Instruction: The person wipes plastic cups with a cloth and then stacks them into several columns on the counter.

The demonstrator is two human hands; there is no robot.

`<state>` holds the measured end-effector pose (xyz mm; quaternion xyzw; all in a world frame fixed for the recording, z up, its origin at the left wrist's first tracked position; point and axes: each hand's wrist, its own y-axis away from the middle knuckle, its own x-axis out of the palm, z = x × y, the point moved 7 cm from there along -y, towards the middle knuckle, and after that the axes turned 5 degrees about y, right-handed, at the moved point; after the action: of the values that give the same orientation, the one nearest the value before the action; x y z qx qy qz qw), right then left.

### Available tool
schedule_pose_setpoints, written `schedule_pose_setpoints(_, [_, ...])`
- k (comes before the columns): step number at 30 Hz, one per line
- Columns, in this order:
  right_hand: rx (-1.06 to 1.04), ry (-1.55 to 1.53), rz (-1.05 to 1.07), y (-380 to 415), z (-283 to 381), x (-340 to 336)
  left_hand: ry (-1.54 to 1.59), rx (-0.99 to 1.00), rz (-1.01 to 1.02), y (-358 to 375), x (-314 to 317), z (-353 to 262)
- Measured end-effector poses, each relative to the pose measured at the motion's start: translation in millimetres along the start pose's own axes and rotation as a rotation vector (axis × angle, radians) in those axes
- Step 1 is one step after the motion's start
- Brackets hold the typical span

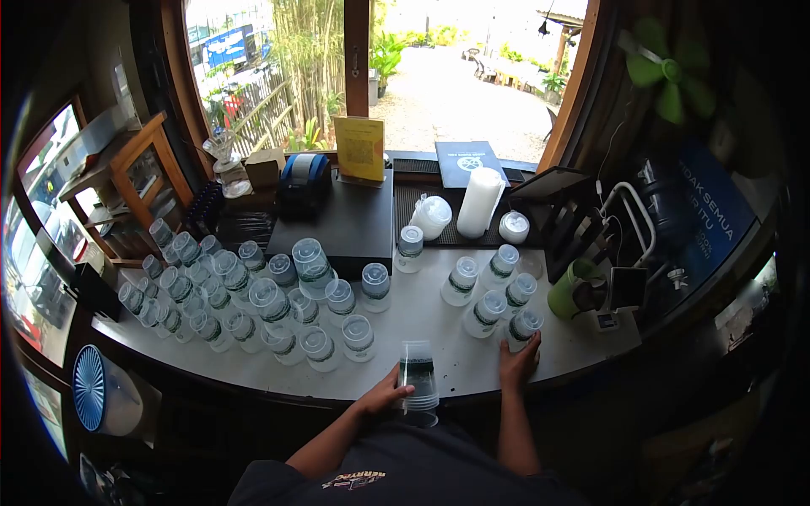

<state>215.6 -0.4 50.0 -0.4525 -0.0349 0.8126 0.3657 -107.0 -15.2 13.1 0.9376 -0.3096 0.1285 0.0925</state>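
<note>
My left hand (388,390) is wrapped round a stack of clear plastic cups (418,379) with a dark green printed band, held at the counter's front edge. My right hand (518,363) grips a single upside-down cup (525,324) standing on the white counter (422,312). Several more upside-down cups, among them one at the front (485,314), stand close behind and left of it. Across the counter's left half, many such cups (224,291) are crowded upside down, some raised on others.
At the back are a black box (337,223) with a yellow sign (359,148), a small printer (305,179), and wrapped white stacks (482,202) on a dark mat. To the right stand a green container (574,288) and a card terminal (627,288). A green fan (670,70) is above.
</note>
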Motion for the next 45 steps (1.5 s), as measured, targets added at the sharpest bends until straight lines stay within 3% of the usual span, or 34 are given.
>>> schedule_pose_setpoints(2, [0.002,-0.021,0.005,-0.7,-6.2,3.9,0.054,-0.059,0.074,0.8,4.8,-4.8])
schedule_pose_setpoints(5, [-0.006,-0.093,-0.120,5.2,-3.6,-10.0,-0.138,-0.069,0.194,-3.7,16.6,-3.7])
schedule_pose_setpoints(8, [0.057,-0.283,-0.322,15.7,-20.5,-21.8,0.017,-0.071,0.096,-5.9,8.3,-4.4])
schedule_pose_setpoints(11, [0.026,-0.357,-0.290,32.0,-8.8,-33.1,0.172,-0.043,-0.008,-11.8,-0.9,-14.4])
schedule_pose_setpoints(14, [-0.009,-0.847,0.244,43.4,18.4,5.3,0.191,-0.030,-0.047,-22.5,-11.1,-25.2])
schedule_pose_setpoints(16, [-0.111,-0.944,0.696,50.9,93.3,6.0,0.034,-0.007,0.035,-34.5,-14.9,-34.2])
schedule_pose_setpoints(19, [-0.072,-0.847,1.232,78.2,130.5,35.3,-0.108,0.013,0.130,-44.3,-16.8,-27.0])
schedule_pose_setpoints(23, [-0.030,-0.910,1.240,74.4,136.0,47.4,-0.122,0.025,0.027,-33.9,-14.2,-59.9])
schedule_pose_setpoints(27, [0.084,-1.025,1.192,75.1,153.9,39.7,0.026,0.133,-0.029,-25.4,-20.3,-52.7])
schedule_pose_setpoints(33, [0.066,-1.085,1.100,78.3,158.7,51.4,0.141,0.097,-0.215,-11.9,-17.4,-50.2])
schedule_pose_setpoints(39, [0.080,-1.109,1.187,77.4,161.9,46.8,0.027,0.061,-0.182,-4.4,-16.2,-64.8])
schedule_pose_setpoints(42, [0.093,-1.157,1.159,76.7,158.9,50.3,-0.002,0.085,-0.222,-4.4,-16.2,-76.6])
schedule_pose_setpoints(45, [0.072,-1.176,1.067,69.6,145.9,62.9,-0.143,-0.016,-0.255,-8.5,-25.6,-54.6])
